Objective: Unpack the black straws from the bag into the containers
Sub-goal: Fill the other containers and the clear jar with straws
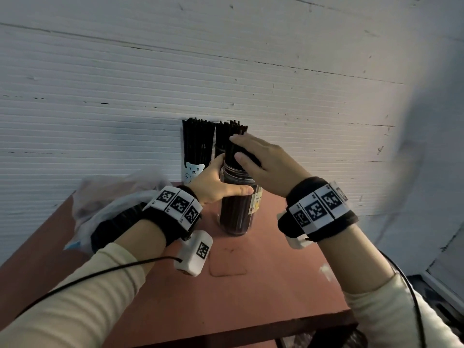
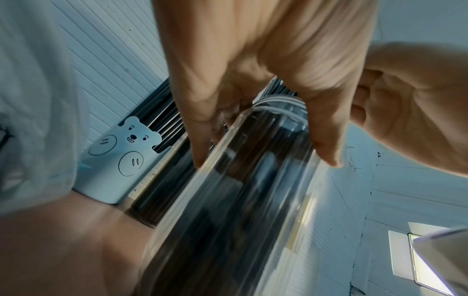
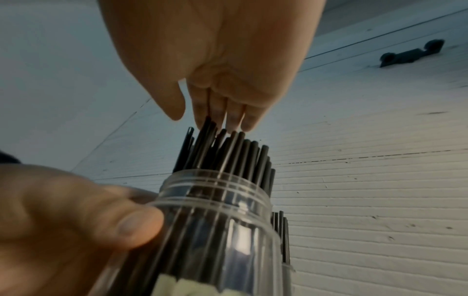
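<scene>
A clear plastic jar (image 1: 237,212) packed with black straws (image 1: 232,151) stands on the red-brown table (image 1: 263,285). My left hand (image 1: 218,180) grips it just below the threaded neck, thumb in front and fingers behind. In the left wrist view my left hand (image 2: 266,156) wraps the jar (image 2: 240,220). My right hand (image 1: 241,149) lies flat over the straw tops. In the right wrist view the right hand (image 3: 205,116) has straight fingers that touch the tips of the straws (image 3: 228,152) above the jar's neck (image 3: 217,192). A crumpled plastic bag (image 1: 113,197) lies at the left.
A bear-print cup (image 1: 193,172) full of black straws stands against the white ribbed wall (image 1: 301,109). A second filled container (image 1: 227,133) is behind the jar. The table's front edge (image 1: 251,332) is close to me.
</scene>
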The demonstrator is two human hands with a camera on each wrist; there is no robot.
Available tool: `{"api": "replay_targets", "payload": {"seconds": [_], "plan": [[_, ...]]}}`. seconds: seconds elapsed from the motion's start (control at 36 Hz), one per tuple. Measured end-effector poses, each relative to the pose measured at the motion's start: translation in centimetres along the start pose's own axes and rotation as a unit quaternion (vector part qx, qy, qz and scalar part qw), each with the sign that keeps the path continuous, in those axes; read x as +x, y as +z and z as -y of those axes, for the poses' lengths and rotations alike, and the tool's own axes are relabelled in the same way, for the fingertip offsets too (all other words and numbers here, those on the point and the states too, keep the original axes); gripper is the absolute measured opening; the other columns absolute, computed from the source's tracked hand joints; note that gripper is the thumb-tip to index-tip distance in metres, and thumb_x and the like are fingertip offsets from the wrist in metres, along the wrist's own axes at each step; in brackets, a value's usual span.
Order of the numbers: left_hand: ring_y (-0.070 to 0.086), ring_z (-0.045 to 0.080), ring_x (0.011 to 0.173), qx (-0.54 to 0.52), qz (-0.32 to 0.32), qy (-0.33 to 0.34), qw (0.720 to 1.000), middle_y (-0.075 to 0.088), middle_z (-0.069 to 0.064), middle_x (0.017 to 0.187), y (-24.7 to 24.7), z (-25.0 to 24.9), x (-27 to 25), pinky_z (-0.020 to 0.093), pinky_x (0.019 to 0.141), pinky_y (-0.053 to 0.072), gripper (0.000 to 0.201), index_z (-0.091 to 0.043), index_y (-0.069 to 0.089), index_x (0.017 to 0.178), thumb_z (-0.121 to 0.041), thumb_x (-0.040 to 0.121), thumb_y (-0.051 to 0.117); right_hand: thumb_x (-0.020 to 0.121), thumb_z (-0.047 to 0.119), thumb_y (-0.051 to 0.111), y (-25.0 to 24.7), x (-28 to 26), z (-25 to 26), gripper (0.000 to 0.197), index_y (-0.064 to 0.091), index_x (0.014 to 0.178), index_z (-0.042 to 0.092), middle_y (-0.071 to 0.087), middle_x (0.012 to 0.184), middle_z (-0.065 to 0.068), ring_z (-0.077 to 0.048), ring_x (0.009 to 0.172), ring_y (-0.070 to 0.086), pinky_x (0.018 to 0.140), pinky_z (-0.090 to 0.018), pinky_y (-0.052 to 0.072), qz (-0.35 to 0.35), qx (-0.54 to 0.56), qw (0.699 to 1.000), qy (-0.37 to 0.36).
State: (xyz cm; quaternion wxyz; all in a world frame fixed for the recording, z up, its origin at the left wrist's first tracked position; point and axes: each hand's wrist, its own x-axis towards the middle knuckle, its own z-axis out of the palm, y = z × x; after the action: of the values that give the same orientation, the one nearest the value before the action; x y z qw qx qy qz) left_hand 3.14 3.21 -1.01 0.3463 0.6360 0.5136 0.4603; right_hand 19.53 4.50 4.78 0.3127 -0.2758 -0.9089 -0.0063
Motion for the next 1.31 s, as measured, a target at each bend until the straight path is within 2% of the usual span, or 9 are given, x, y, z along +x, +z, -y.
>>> {"api": "replay_targets", "payload": {"seconds": [0.14,0.28,0.42,0.61,0.83,0.94,1.06,1.14,1.31], "plan": [[0.052,-0.006,0.112,0.007,0.017,-0.004,1.0,0.054,-0.017,0.124,0.2,-0.3,-0.4,0.017,0.098,0.042,0.099,-0.028,0.022,0.148,-0.027,0.072,0.085,0.101,0.031,0.042,-0.2,-0.1,0.5,0.047,0.038,0.146,0.017,0.041,0.15,-0.001,-0.013,0.141,0.032,0.116,-0.028,0.026,0.006,-0.006,1.0,0.014],[0.017,0.011,0.147,0.079,0.01,-0.045,0.996,0.013,-0.007,0.162,-0.9,-0.4,-1.8,0.038,0.12,0.019,0.129,-0.031,-0.004,0.154,-0.048,0.063,0.086,0.1,0.03,0.047,-0.4,-0.3,2.1,0.05,0.036,0.147,0.016,0.035,0.152,0.002,-0.01,0.141,0.029,0.113,-0.018,0.02,-0.073,0.026,0.997,-0.003],[0.048,0.01,0.126,0.105,-0.082,-0.014,0.991,0.049,-0.004,0.138,-3.9,-0.7,-4.9,0.036,0.11,0.04,0.082,-0.025,0.034,0.146,-0.03,0.072,0.07,0.094,0.017,0.053,0.8,-0.8,4.9,0.028,0.059,0.121,0.009,0.056,0.115,-0.002,-0.012,0.104,0.053,0.091,-0.026,0.045,-0.155,0.062,0.984,-0.057],[0.065,0.012,0.092,0.218,-0.127,0.007,0.968,0.07,-0.002,0.101,-10.7,-0.9,-10.2,0.024,0.085,0.049,0.028,-0.033,0.065,0.091,-0.015,0.077,0.05,0.087,0.005,0.054,5.6,-0.7,9.3,0.014,0.068,0.092,0.007,0.061,0.088,0.001,0.001,0.074,0.051,0.071,-0.009,0.039,-0.084,0.161,0.981,-0.068],[0.053,0.013,0.119,0.267,0.008,-0.14,0.954,0.057,-0.002,0.127,-15.5,0.8,-14.3,0.036,0.101,0.041,0.023,-0.038,0.065,0.105,-0.023,0.087,0.07,0.095,0.019,0.048,10.8,0.6,13.6,0.027,0.068,0.112,0.014,0.069,0.103,-0.005,-0.015,0.082,0.057,0.07,-0.02,0.038,0.205,0.091,0.975,0.001],[0.05,0.01,0.126,0.304,0.009,-0.139,0.943,0.056,-0.005,0.136,-15.5,1.2,-14.6,0.044,0.11,0.036,0.041,-0.045,0.066,0.103,-0.007,0.087,0.063,0.101,0.03,0.038,11.5,2.0,14.9,0.035,0.056,0.126,0.014,0.059,0.126,-0.008,-0.025,0.115,0.053,0.085,-0.026,0.036,0.313,-0.004,0.95,0.015],[0.058,0.008,0.117,0.363,-0.018,-0.112,0.925,0.06,-0.008,0.132,-15.2,1.4,-14.5,0.039,0.104,0.041,0.041,-0.051,0.064,0.101,-0.017,0.083,0.053,0.102,0.032,0.039,13.1,3.3,14.7,0.044,0.04,0.143,0.015,0.05,0.139,-0.009,-0.027,0.13,0.045,0.103,-0.034,0.035,0.367,-0.028,0.927,0.063],[0.06,0.021,0.107,0.381,-0.052,-0.099,0.918,0.055,-0.007,0.138,-15.4,1.5,-13.8,0.015,0.063,0.042,0.046,-0.037,0.065,0.117,-0.004,0.088,0.051,0.098,0.043,0.044,14.5,3.5,13.9,0.067,0.016,0.152,0.015,0.026,0.156,-0.012,-0.028,0.142,0.026,0.113,-0.04,0.025,0.365,-0.069,0.921,0.118],[0.063,0.009,0.074,0.364,-0.096,-0.083,0.923,0.055,-0.013,0.138,-15.3,1.9,-12.7,0.031,0.076,0.051,0.047,-0.053,0.064,0.108,-0.01,0.091,0.05,0.094,0.05,0.05,15.2,3.9,12.3,0.069,0.027,0.148,0.014,0.034,0.151,-0.008,-0.026,0.137,0.034,0.11,-0.035,0.029,0.324,-0.117,0.931,0.117]]}}
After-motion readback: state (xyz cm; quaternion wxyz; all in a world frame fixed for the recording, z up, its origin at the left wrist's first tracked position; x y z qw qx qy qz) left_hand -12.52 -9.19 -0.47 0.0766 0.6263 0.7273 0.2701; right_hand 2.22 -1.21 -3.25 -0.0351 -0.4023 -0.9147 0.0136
